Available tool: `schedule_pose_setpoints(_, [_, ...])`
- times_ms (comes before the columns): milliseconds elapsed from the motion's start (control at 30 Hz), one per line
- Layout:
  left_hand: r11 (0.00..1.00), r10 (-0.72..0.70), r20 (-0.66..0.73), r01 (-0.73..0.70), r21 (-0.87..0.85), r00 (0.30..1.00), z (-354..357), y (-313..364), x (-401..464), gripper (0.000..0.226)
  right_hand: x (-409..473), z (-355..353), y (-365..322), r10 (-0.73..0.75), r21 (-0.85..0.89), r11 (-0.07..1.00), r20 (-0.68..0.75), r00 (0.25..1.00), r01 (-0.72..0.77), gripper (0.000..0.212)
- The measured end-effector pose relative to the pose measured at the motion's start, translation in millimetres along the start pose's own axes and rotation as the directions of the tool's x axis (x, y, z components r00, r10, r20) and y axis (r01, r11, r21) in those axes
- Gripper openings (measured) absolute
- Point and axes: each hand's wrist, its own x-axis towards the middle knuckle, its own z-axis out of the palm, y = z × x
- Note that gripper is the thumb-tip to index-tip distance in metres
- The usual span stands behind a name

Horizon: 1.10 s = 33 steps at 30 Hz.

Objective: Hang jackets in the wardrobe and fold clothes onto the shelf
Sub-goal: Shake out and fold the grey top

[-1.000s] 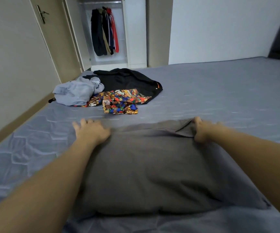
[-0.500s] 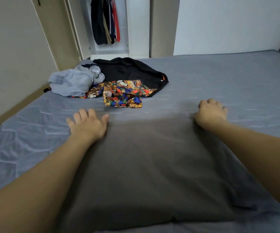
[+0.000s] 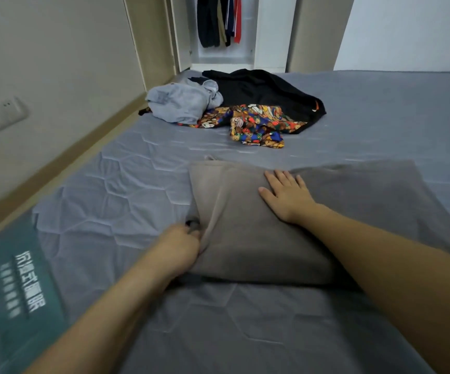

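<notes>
A grey garment [image 3: 353, 201] lies spread on the bed in front of me, its left part folded over. My left hand [image 3: 180, 245] grips the garment's left edge near its lower corner, fingers curled into the cloth. My right hand [image 3: 285, 193] lies flat on the middle of the garment, fingers straight, pressing it down. Farther up the bed lie a light blue garment [image 3: 183, 102], a black jacket [image 3: 267, 90] and a colourful patterned garment [image 3: 256, 124]. Beyond the bed the white wardrobe [image 3: 269, 31] stands open with several dark and red jackets [image 3: 218, 20] hanging inside.
The blue-grey quilted mattress [image 3: 110, 190] fills most of the view, with a green label [image 3: 26, 290] at its near left corner. A beige wall with a socket plate [image 3: 1, 114] runs along the left side. A door frame [image 3: 151, 41] stands left of the wardrobe.
My left hand moved back toward me and took hold of the garment's left edge. My right hand moved from the far right corner to the middle and flattened out. The left part is now folded over.
</notes>
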Motion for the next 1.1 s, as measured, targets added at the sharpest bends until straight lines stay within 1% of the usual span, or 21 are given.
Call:
schedule_pose_setpoints(33, [0.988, 0.050, -0.098, -0.035, 0.152, 0.994, -1, -3, 0, 0.033, -1, -1, 1, 0.020, -0.001, 1.000, 0.010, 1.000, -0.020, 0.067])
schedule_pose_setpoints(67, [0.964, 0.086, -0.158, -0.043, 0.261, 0.984, -5, -6, 0, 0.036, -1, -2, 0, 0.035, -0.019, 0.999, 0.025, 0.999, -0.035, 0.068])
schedule_pose_setpoints(133, [0.919, 0.112, -0.230, -0.013, 0.394, 0.967, -12, -14, 1, 0.032, 4, -8, -7, 0.065, -0.069, 0.996, 0.080, 0.995, -0.059, 0.068])
schedule_pose_setpoints(167, [0.906, 0.133, -0.268, -0.008, 0.424, 0.954, -13, -16, 0, 0.027, 8, -13, -12, 0.084, -0.076, 0.994, 0.102, 0.991, -0.077, 0.069])
schedule_pose_setpoints(233, [0.934, 0.202, -0.356, -0.071, 0.349, 0.913, -7, -16, 1, 0.015, 22, -24, -29, 0.090, -0.019, 0.996, 0.097, 0.991, -0.088, 0.072])
schedule_pose_setpoints(267, [0.953, 0.226, -0.379, -0.122, 0.278, 0.897, -3, -14, 1, 0.017, 31, -29, -40, 0.055, 0.029, 0.998, 0.073, 0.996, -0.057, 0.073])
schedule_pose_setpoints(300, [0.958, 0.247, -0.377, -0.168, 0.231, 0.893, 2, -13, 3, 0.024, 40, -33, -54, 0.004, 0.076, 0.997, 0.053, 0.999, -0.008, 0.072])
schedule_pose_setpoints(367, [0.954, 0.258, -0.300, -0.192, 0.231, 0.919, 11, -16, 6, 0.037, 59, -34, -83, -0.091, 0.137, 0.987, 0.060, 0.994, 0.082, 0.070])
schedule_pose_setpoints(433, [0.963, 0.214, -0.241, -0.163, 0.213, 0.947, 13, -21, 10, 0.047, 75, -34, -106, -0.131, 0.108, 0.987, 0.113, 0.985, 0.119, 0.070])
schedule_pose_setpoints(533, [0.974, 0.184, -0.222, -0.148, 0.170, 0.957, 7, -23, 15, 0.055, 97, -36, -124, -0.156, 0.011, 0.988, 0.177, 0.972, 0.157, 0.049])
schedule_pose_setpoints(600, [0.969, 0.205, -0.250, -0.159, 0.190, 0.946, 8, -21, 14, 0.048, 107, -37, -131, -0.195, -0.053, 0.976, 0.220, 0.956, 0.211, 0.056])
schedule_pose_setpoints(633, [0.969, 0.206, -0.262, -0.159, 0.186, 0.943, 9, -19, 13, 0.045, 111, -38, -134, -0.216, -0.039, 0.972, 0.219, 0.951, 0.230, 0.059])
schedule_pose_setpoints(700, [0.981, 0.170, -0.235, -0.143, 0.129, 0.957, 10, -18, 15, 0.040, 115, -41, -138, -0.251, 0.105, 0.965, 0.111, 0.962, 0.239, 0.052])
schedule_pose_setpoints(767, [0.994, 0.104, -0.166, -0.101, 0.029, 0.981, 6, -15, 19, 0.037, 117, -40, -138, -0.230, 0.282, 0.927, -0.087, 0.969, 0.246, 0.041])
schedule_pose_setpoints(800, [0.996, 0.083, -0.145, -0.085, -0.012, 0.986, 4, -14, 21, 0.036, 117, -37, -137, -0.205, 0.325, 0.913, -0.156, 0.966, 0.246, 0.037])
schedule_pose_setpoints(833, [0.996, 0.073, -0.150, -0.079, -0.035, 0.986, 2, -13, 22, 0.034, 117, -33, -134, -0.183, 0.342, 0.909, -0.183, 0.966, 0.237, 0.035])
schedule_pose_setpoints(900, [0.995, 0.042, -0.238, -0.061, -0.074, 0.970, -3, -16, 23, 0.029, 118, -24, -129, -0.139, 0.372, 0.911, -0.125, 0.982, 0.176, 0.042])
schedule_pose_setpoints(967, [0.993, -0.006, -0.315, -0.031, -0.113, 0.949, -9, -22, 27, 0.023, 116, -21, -127, -0.108, 0.380, 0.920, -0.002, 0.994, 0.100, 0.062])
schedule_pose_setpoints(1000, [0.990, -0.035, -0.311, -0.011, -0.143, 0.950, -10, -24, 29, 0.025, 116, -23, -126, -0.104, 0.339, 0.937, 0.038, 0.994, 0.086, 0.072])
schedule_pose_setpoints(1033, [0.981, -0.071, -0.276, 0.017, -0.194, 0.958, -11, -24, 29, 0.031, 116, -26, -127, -0.112, 0.278, 0.956, 0.055, 0.992, 0.092, 0.074])
schedule_pose_setpoints(1100, [0.914, -0.122, -0.145, 0.055, -0.402, 0.982, -8, -18, 25, 0.045, 113, -35, -130, -0.127, 0.218, 0.969, 0.027, 0.992, 0.118, 0.060])
